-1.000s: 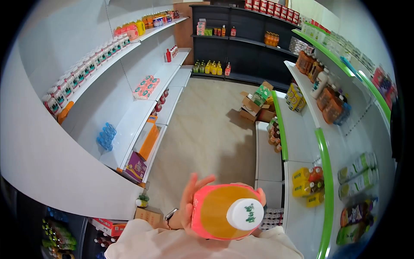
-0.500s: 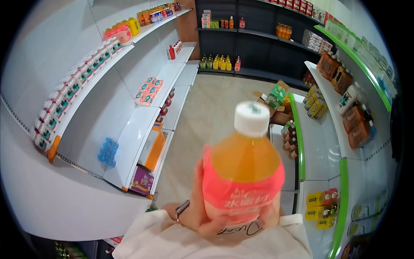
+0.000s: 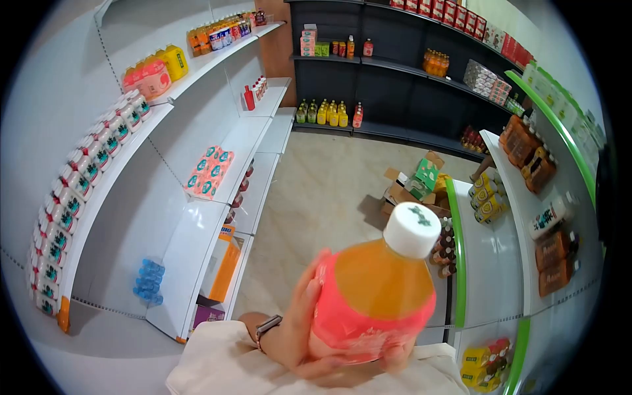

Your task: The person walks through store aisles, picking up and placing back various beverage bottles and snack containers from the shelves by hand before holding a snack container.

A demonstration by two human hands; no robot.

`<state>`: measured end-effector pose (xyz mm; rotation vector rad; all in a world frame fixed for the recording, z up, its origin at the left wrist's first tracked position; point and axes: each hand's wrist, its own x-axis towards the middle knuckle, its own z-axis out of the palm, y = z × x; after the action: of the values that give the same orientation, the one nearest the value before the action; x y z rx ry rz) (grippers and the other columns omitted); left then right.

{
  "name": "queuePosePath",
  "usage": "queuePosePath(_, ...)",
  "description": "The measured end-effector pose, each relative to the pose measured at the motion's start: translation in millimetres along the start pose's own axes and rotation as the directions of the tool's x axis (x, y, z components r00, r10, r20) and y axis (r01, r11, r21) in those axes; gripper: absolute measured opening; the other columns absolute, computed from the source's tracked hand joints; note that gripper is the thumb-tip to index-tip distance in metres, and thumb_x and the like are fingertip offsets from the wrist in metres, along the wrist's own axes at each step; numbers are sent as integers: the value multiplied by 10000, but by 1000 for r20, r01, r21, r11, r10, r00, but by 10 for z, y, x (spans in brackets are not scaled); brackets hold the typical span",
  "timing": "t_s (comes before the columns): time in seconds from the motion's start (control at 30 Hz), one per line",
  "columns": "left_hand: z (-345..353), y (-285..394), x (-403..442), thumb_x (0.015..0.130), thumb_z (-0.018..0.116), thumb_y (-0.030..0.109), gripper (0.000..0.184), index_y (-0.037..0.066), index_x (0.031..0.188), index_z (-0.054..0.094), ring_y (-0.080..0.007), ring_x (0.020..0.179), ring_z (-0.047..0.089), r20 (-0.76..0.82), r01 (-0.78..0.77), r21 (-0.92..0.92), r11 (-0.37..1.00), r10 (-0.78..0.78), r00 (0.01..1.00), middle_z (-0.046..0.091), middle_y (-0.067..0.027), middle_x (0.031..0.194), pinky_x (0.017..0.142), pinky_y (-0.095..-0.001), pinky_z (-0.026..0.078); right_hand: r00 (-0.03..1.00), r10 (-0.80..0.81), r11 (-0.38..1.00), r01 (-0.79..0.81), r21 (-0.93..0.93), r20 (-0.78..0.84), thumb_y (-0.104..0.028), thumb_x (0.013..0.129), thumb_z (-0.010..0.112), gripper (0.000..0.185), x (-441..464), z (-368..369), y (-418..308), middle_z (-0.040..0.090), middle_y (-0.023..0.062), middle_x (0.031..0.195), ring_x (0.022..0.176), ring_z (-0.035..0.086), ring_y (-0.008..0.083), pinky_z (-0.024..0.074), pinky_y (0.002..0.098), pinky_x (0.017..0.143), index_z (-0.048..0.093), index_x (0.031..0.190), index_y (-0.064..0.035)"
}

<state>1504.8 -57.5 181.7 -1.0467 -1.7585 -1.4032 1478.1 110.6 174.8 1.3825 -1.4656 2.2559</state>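
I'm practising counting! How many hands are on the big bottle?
2: the left hand is on the left side of the bottle; the right hand, partly hidden, is at its lower right.

You get no wording that can be read with certainty here. On the bottle (image 3: pixel 375 296) in front of you, the white cap (image 3: pixel 409 232) bears a dark-green printed mark too coarse to make out, and the white lettering on the pink label (image 3: pixel 368 332) is blurred. To your left, the white bottles (image 3: pixel 71 181) show dark-green characters and the pink packs (image 3: pixel 210 172) teal emblems, too small for you to decipher. Lettering on the brown bottles (image 3: pixel 554 263) at your right is equally unclear.
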Motion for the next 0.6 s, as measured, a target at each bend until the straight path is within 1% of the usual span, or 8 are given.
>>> queuePosePath(0.07,-95,-278,158,784,639,280,929,-91,1404,54,-526,1312,147,-39,38,-101,994,-42,998,37,-417,1394,1055,-529,194,999,-23,1000,24,14,-29,-457,775,658,1118,217,-153,288,113,238,1446,1346,198,317,187,430,1080,-115,1386,72)
queuePosePath(0.1,-101,-472,195,784,639,280,929,-91,1404,54,-526,1312,147,-42,42,-97,994,-47,998,37,-417,1394,1055,-529,194,999,-19,1000,20,19,-26,-457,775,658,1118,310,-256,442,113,238,1446,1346,198,317,187,430,1080,-115,1386,72)
queuePosePath(0.17,-77,-900,249,786,626,281,907,-101,1398,76,-506,1318,162,-163,-61,-59,996,51,985,35,-412,1400,1060,-524,193,998,58,997,-58,42,-8,-461,745,676,1136,503,-488,746,155,244,1430,1328,240,326,209,436,1072,-96,1390,68)
queuePosePath(0.2,-95,-1106,339,787,626,281,904,-102,1397,80,-503,1320,159,-169,-68,-69,995,56,984,38,-408,1402,1061,-522,189,998,60,997,-59,42,-7,-461,745,676,1136,652,-570,860,155,244,1430,1328,240,326,209,436,1072,-96,1390,68)
queuePosePath(0.37,-180,-2063,1122,792,629,283,891,-107,1395,101,-487,1331,147,-111,21,-141,990,-37,993,52,-387,1413,1067,-512,173,926,189,979,-151,139,-326,-474,707,698,1149,1516,-981,1273,185,246,1422,1322,252,321,218,433,1073,-42,1394,74)
queuePosePath(0.5,-136,-2823,1720,795,630,285,883,-110,1394,114,-477,1338,140,-126,47,-213,976,-75,989,60,-375,1420,1071,-506,163,940,98,995,-94,28,-327,-453,690,713,1135,2028,-1715,1739,194,242,1422,1322,255,309,232,423,1071,-1,1395,78)
queuePosePath(0.57,-145,-3282,1963,778,677,240,887,-85,1402,137,-439,1354,133,-73,131,-314,941,-161,984,73,-339,1440,1075,-492,165,902,147,986,-168,-16,-407,-462,669,733,1144,2249,-2027,2011,184,235,1424,1320,262,298,254,415,1062,37,1395,82)
queuePosePath(0.6,-110,-3549,2064,778,677,240,887,-85,1402,137,-439,1354,133,-76,121,-331,936,-154,985,73,-339,1440,1075,-492,165,902,142,985,-171,-36,-409,-462,669,733,1144,2421,-2172,2171,184,235,1424,1320,262,298,254,415,1062,37,1395,82)
